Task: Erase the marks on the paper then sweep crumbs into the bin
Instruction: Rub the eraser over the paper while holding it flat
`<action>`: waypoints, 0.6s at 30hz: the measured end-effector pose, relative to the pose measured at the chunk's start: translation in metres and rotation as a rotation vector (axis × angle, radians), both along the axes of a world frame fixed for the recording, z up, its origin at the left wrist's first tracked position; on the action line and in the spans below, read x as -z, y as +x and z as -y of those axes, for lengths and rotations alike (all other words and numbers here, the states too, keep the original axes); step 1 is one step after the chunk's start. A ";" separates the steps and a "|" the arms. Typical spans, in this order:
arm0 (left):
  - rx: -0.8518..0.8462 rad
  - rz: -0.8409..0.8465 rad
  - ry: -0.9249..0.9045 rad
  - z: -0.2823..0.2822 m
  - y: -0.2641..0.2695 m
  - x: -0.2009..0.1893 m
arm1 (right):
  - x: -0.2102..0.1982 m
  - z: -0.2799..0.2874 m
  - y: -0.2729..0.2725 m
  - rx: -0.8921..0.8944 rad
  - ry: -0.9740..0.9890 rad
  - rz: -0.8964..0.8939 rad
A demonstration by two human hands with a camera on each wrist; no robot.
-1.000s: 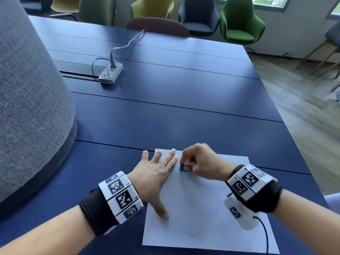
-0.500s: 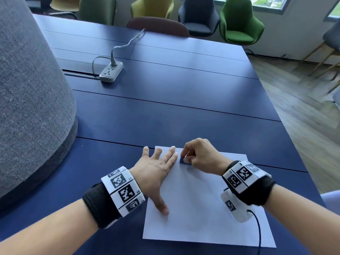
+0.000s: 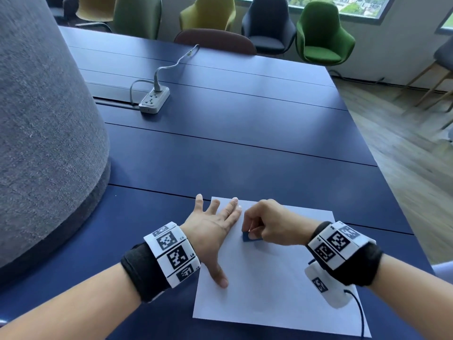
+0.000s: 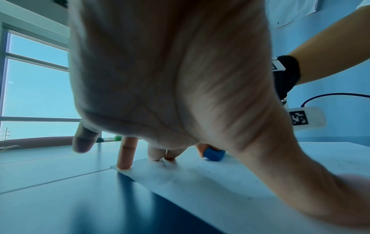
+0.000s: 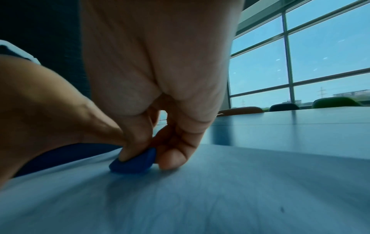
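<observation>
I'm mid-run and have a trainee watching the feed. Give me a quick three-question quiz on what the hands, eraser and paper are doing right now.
1. True or false: the left hand lies flat, fingers spread, on the white sheet of paper.
2. Which hand pinches the small blue eraser? A) left B) right C) neither
3. Fill in: the eraser's lower edge touches the ____.

Key
1. True; its fingertips and thumb press the sheet near the left edge.
2. B; the right hand grips it between thumb and fingers.
3. Paper; the right wrist view shows it against the sheet on the dark blue table.
</observation>
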State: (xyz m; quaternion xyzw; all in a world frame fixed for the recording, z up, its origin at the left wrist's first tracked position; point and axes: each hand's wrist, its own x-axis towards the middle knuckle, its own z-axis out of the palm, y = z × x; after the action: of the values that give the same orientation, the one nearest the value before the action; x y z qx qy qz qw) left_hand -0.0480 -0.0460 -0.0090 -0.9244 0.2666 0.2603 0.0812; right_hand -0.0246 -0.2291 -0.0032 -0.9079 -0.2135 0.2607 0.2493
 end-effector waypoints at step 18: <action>-0.005 -0.015 0.015 0.001 0.003 0.000 | -0.003 0.002 -0.004 0.019 -0.021 0.009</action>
State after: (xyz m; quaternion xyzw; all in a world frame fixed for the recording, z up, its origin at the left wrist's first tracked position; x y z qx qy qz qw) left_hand -0.0451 -0.0472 -0.0089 -0.9225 0.2629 0.2692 0.0855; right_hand -0.0284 -0.2306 -0.0004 -0.9135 -0.2032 0.2566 0.2415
